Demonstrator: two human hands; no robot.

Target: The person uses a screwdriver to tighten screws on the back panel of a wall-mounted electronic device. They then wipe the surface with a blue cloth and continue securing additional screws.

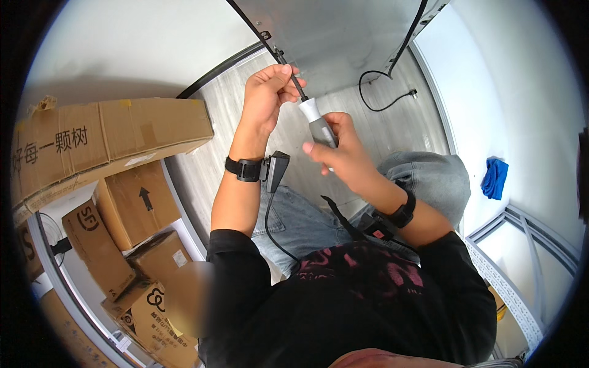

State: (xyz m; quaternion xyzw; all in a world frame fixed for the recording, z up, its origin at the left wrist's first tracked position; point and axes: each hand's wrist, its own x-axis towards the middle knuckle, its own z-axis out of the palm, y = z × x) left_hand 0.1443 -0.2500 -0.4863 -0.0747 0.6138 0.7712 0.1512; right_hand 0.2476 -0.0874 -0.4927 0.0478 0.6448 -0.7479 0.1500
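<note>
A screwdriver (320,130) with a grey and white handle and a dark shaft slants up and left between my hands. My right hand (346,150) is closed round its handle, the thumb lying along the near side. Farther up, my left hand (267,92) pinches the shaft between thumb and fingers. The shaft's far end reaches the lower edge of a large silvery metal panel (334,43), beside a small dark fitting (279,54). Whether the tip sits in a screw is too small to tell.
Cardboard boxes (153,129) fill a metal shelf at the left. A black cable (363,92) with a plug lies on the wood-look floor (211,132) at the far right. A blue cloth (494,178) and a metal frame (509,294) are on the right. My bent knee (429,178) is close below.
</note>
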